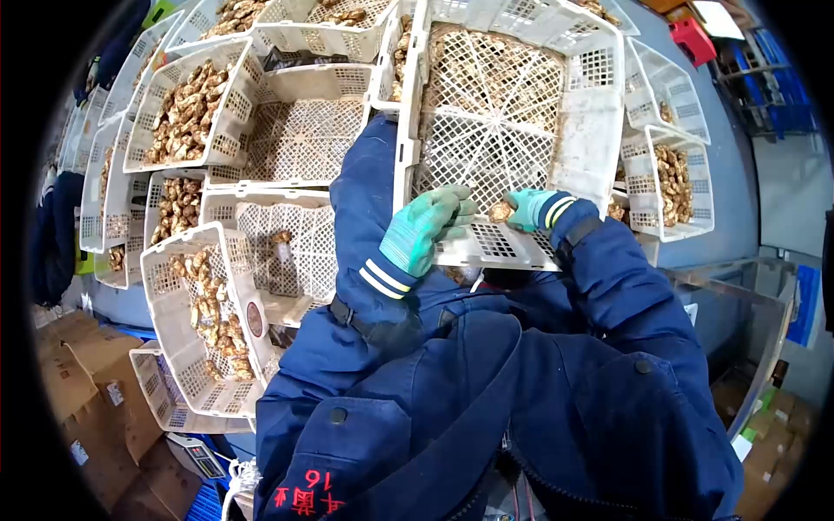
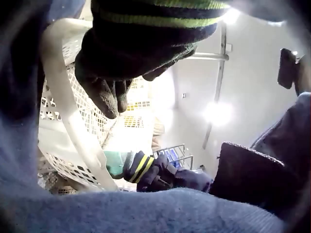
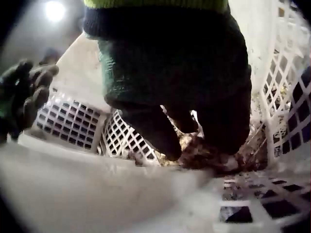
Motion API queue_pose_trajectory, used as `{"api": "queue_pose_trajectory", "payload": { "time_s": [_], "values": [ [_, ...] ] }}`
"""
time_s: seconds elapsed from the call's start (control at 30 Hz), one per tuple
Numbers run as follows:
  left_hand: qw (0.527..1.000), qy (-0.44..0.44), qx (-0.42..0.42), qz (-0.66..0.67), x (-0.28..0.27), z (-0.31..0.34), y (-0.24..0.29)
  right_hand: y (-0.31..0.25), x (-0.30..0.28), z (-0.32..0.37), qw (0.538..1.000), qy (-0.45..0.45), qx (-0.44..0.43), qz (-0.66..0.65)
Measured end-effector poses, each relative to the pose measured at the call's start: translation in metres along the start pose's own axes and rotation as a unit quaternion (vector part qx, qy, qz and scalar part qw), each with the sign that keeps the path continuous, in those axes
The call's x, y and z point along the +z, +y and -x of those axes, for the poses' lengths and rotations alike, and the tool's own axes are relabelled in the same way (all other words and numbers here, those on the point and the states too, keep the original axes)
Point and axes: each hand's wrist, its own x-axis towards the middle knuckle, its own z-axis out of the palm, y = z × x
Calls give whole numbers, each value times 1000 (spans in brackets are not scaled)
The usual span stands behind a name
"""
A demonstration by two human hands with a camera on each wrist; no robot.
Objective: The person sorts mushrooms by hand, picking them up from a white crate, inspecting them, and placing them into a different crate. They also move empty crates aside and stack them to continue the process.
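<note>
A large white lattice basket (image 1: 591,113) leans tilted toward me, with brown lumpy pieces behind its mesh. At its near rim my right hand (image 1: 527,208), in a green glove, pinches one brown lumpy piece (image 1: 501,211). In the right wrist view the gloved fingers (image 3: 160,131) curl down over brown pieces (image 3: 204,150) in the basket's corner. My left hand (image 1: 426,227) sits at the same near rim, left of the right hand, fingers curled. In the left wrist view its fingers (image 2: 109,92) hang curled beside the white rim (image 2: 63,97) with nothing seen in them.
Several white baskets (image 1: 187,108) of the same brown pieces crowd the left and back; one (image 1: 304,130) is nearly bare. More baskets (image 1: 669,182) stand at the right. Cardboard boxes (image 1: 87,382) lie at lower left. My blue jacket (image 1: 486,399) fills the foreground.
</note>
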Motion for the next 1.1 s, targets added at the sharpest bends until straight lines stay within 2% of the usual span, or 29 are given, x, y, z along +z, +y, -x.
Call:
{"api": "queue_pose_trajectory", "payload": {
  "time_s": [0.03,0.07,0.13,0.17,0.27,0.3,0.4,0.43,0.47,0.53,0.57,0.6,0.63,0.7,0.73,0.77,0.8,0.87,0.9,0.93,0.97,1.03,1.1],
  "values": [
    [1000,2,-4,2,-1,0,0,0,9,-5,999,51,-11,0],
    [1000,4,-10,5,-3,0,0,1,10,-13,998,47,17,36],
    [1000,4,-14,8,-5,0,1,1,8,-17,997,14,3,71],
    [1000,5,-16,5,-5,0,2,1,13,-15,994,72,-16,84],
    [1000,7,-18,0,-7,0,2,-14,7,-11,999,17,35,16],
    [1000,8,-17,0,-7,0,2,-10,10,-13,998,39,16,54],
    [1000,10,-16,1,-6,2,6,-12,2,-16,996,-21,31,83],
    [1000,9,-16,3,-8,1,5,-17,-3,-11,997,-31,28,65],
    [1000,8,-16,4,-8,1,5,-16,-4,-4,998,8,26,61],
    [1000,2,-6,14,-10,3,6,18,0,-29,998,16,-48,38],
    [1000,-2,-1,10,-11,5,8,2,-17,-1,998,24,-16,-62],
    [1000,-7,4,5,-11,6,9,37,2,-27,961,44,-85,-260],
    [1000,-25,11,13,-11,6,8,33,-4,-10,887,12,-154,-434],
    [996,-29,-74,33,-9,4,6,7,-23,43,770,38,-343,-536],
    [992,-29,-116,41,-7,3,6,-2,-25,55,754,49,-405,-515],
    [994,-56,-96,8,0,5,3,-12,-28,67,732,60,-465,-494],
    [987,-68,-117,90,17,13,13,-33,-24,89,673,55,-427,-602],
    [966,-83,-160,183,31,16,16,-39,-21,89,648,11,-495,-579],
    [946,-112,-185,242,32,18,14,-44,-15,93,655,47,-488,-574],
    [920,-140,-209,301,37,20,17,-52,-12,101,639,64,-500,-581],
    [947,-115,-151,261,53,25,23,-57,-11,108,656,80,-502,-558],
    [979,-76,-89,169,52,30,18,-63,-7,107,674,130,-507,-522],
    [995,-53,-28,81,51,35,12,-62,-5,108,620,102,-517,-581]
  ]
}}
